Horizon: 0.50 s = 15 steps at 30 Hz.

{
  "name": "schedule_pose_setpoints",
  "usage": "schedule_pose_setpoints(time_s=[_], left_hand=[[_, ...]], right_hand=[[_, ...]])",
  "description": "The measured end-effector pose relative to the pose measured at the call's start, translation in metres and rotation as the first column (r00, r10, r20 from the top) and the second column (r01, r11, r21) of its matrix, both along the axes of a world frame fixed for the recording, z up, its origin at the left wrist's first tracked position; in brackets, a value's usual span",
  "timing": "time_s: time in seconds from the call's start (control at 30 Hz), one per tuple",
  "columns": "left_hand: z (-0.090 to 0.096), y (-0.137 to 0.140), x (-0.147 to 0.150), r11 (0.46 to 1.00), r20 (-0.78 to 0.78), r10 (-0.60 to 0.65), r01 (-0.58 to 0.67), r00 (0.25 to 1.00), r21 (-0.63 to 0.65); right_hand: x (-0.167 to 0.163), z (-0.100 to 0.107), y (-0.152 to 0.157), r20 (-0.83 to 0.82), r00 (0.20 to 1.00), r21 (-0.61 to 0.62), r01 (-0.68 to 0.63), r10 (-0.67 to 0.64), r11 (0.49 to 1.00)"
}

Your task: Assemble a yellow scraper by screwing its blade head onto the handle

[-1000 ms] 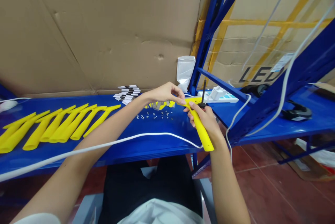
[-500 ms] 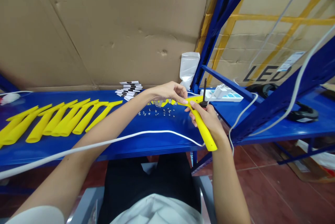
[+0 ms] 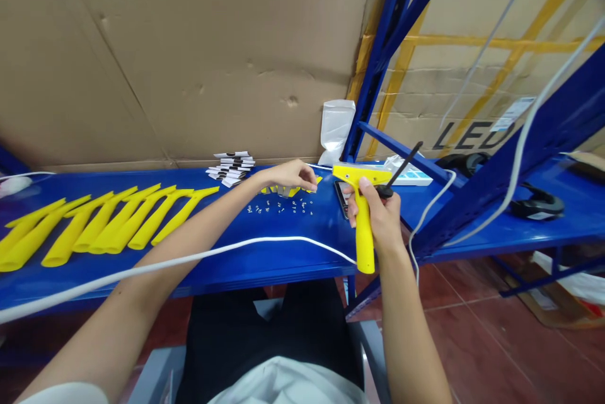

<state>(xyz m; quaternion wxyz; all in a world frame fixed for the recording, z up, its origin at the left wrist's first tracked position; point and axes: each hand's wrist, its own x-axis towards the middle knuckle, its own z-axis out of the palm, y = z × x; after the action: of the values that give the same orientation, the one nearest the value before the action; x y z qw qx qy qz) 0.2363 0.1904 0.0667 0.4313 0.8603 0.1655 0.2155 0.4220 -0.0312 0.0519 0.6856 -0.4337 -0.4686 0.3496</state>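
Yellow T-shaped handle (image 3: 364,234) sits in the right hand's (image 3: 384,215) wrapped fingers above the worktop's (image 3: 265,225) right front corner, a screwdriver (image 3: 403,169) alongside. Left hand (image 3: 290,175) curls near the back edge; whether it pinches anything, I cannot tell. Picking small parts (image 3: 280,209) seems the step, calling for precise pinching.

The handle (image 3: 365,234) in my right fingers (image 3: 352,207) looks to be of smooth plastic, with a soft, almost matt finish, and the other handles (image 3: 113,227) look the same. The shaft of my screwdriver (image 3: 404,166) seems to be metal. The counter (image 3: 212,259) appears as painted metal, smooth and rather glossy. The cardboard (image 3: 189,63) is matt, with small dents, while the tape (image 3: 401,79) on it is shiny. The bag (image 3: 336,126) looks like glossy plastic, the cable (image 3: 265,241) smooth plastic, and my trousers (image 3: 265,350) matt cloth.
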Motion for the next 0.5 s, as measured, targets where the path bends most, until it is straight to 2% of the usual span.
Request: schedule_pose_setpoints(time_s=[0.13,0.23,0.37,0.5], left_hand=[[-0.010,0.004,0.002,0.994,-0.177,-0.073,0.086,0.981,0.070],[-0.013,0.004,0.003,0.986,-0.311,-0.069,0.112,0.948,0.121],[-0.017,0.004,0.004,0.980,-0.383,-0.065,0.130,0.921,0.148],[-0.018,0.003,0.004,0.978,-0.389,-0.070,0.139,0.919,0.152]], right_hand=[[-0.004,0.003,-0.005,0.008,0.999,0.053,0.036,-0.037,0.998],[-0.005,0.003,-0.005,-0.006,1.000,0.093,0.012,-0.012,0.996],[-0.003,0.000,-0.004,-0.006,1.000,0.097,-0.001,0.001,0.995],[-0.002,-0.002,-0.003,-0.008,1.000,0.095,-0.019,0.020,0.995]])
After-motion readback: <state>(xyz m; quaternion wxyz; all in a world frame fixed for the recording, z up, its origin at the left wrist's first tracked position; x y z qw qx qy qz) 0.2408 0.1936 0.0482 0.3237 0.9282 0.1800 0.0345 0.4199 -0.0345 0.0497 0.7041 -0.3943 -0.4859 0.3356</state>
